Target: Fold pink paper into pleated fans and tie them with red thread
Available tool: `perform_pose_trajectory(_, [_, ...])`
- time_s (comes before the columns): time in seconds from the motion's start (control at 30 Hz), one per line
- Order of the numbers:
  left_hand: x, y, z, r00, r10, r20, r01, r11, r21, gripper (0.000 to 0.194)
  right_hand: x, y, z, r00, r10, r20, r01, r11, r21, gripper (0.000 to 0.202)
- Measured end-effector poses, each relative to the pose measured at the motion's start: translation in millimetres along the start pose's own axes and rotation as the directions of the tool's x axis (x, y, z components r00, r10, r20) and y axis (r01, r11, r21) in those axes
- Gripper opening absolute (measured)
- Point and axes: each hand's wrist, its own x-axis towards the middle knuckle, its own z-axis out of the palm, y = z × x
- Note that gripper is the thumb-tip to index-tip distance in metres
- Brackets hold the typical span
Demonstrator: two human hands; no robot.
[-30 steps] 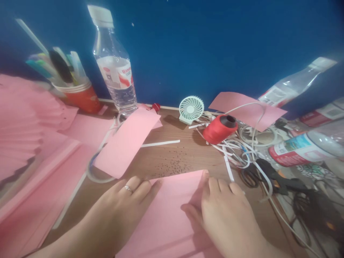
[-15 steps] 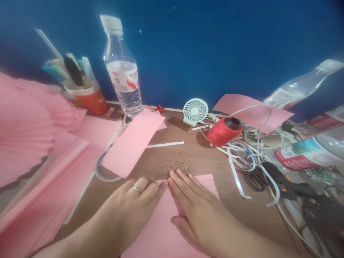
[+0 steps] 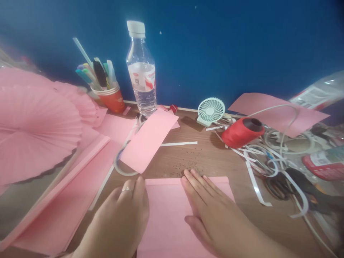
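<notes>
A sheet of pink paper (image 3: 166, 215) lies on the table in front of me, with a narrow folded strip along its far edge. My right hand (image 3: 212, 208) rests flat on it, fingers stretched out together toward the fold and the thumb apart. At the sheet's left edge is my left hand (image 3: 123, 211), a ring on one finger, its fingers curled in. Its thumb and fingertips are hidden, so whether it grips the paper's edge does not show. Small dark specks (image 3: 188, 165) are scattered just beyond the fold.
Left stand pleated pink paper fans (image 3: 40, 122), folded pink sheets (image 3: 67, 193), a pen cup (image 3: 110, 98) and a water bottle (image 3: 143, 82). A pink piece (image 3: 150, 139) covers a tape roll (image 3: 118, 165). Right are a small fan (image 3: 211, 110), red thread spool (image 3: 239, 132), white strips and scissors (image 3: 278, 186).
My left hand has moved left along the fold to the sheet's left edge, away from the right hand. The right hand stays flat on the paper. The view has turned slightly left.
</notes>
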Motion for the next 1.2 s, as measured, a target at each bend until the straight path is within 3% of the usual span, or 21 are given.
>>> perform_pose_trajectory(0.1, [10.4,-6.2,-3.0,0.998,0.053,0.043,-0.057,0.995,0.087,0.025,0.7,0.8,-0.4,1.000,-0.008,-0.016,0.008,1.000,-0.003,0.064])
perform_pose_trajectory(0.2, [17.0,-9.0,-1.0,0.997,0.071,-0.013,-0.069,0.994,0.087,0.023,1.2,2.1,-1.6,0.999,-0.008,-0.046,0.007,1.000,-0.010,0.061])
perform_pose_trajectory(0.33, [11.2,-4.1,2.3,0.998,0.061,-0.005,-0.060,0.994,0.091,0.023,-0.1,3.1,-3.4,0.995,0.024,-0.096,-0.030,0.998,-0.057,0.059])
perform_pose_trajectory(0.4, [3.1,1.9,3.5,0.989,0.103,-0.102,-0.092,0.990,0.107,0.022,-1.1,2.7,-3.6,0.993,0.020,-0.120,-0.031,0.995,-0.097,0.061])
perform_pose_trajectory(0.47, [-4.8,8.4,6.2,0.951,0.196,-0.241,-0.176,0.979,0.104,0.026,-1.7,2.3,-3.1,0.987,0.021,-0.157,-0.044,0.989,-0.143,0.063])
perform_pose_trajectory(0.53, [-9.7,13.3,11.1,0.927,0.241,-0.288,-0.230,0.971,0.070,0.032,-2.2,2.5,-1.9,0.975,0.046,-0.216,-0.087,0.979,-0.185,0.060])
perform_pose_trajectory(0.73, [-3.9,15.2,25.2,0.954,0.271,-0.130,-0.286,0.951,-0.119,0.044,-4.4,9.7,1.0,0.941,0.021,-0.337,-0.112,0.961,-0.252,0.050])
perform_pose_trajectory(0.8, [0.1,15.6,24.3,0.941,0.316,-0.125,-0.334,0.926,-0.175,0.043,-2.7,12.2,0.4,0.946,0.012,-0.324,-0.092,0.968,-0.234,0.047])
perform_pose_trajectory(0.9, [4.2,17.4,19.0,0.923,0.356,-0.146,-0.382,0.894,-0.232,0.036,4.2,13.7,-2.5,0.979,-0.018,-0.204,-0.013,0.989,-0.150,0.051])
perform_pose_trajectory(1.0, [6.1,17.8,13.6,0.942,0.305,-0.137,-0.332,0.901,-0.279,0.029,11.6,13.4,-6.6,0.994,-0.013,-0.110,0.005,0.997,-0.073,0.058])
perform_pose_trajectory(1.2, [7.5,13.8,11.6,0.963,0.238,-0.127,-0.265,0.919,-0.292,0.041,14.4,13.8,-11.4,0.996,0.006,-0.086,-0.009,0.999,-0.035,0.058])
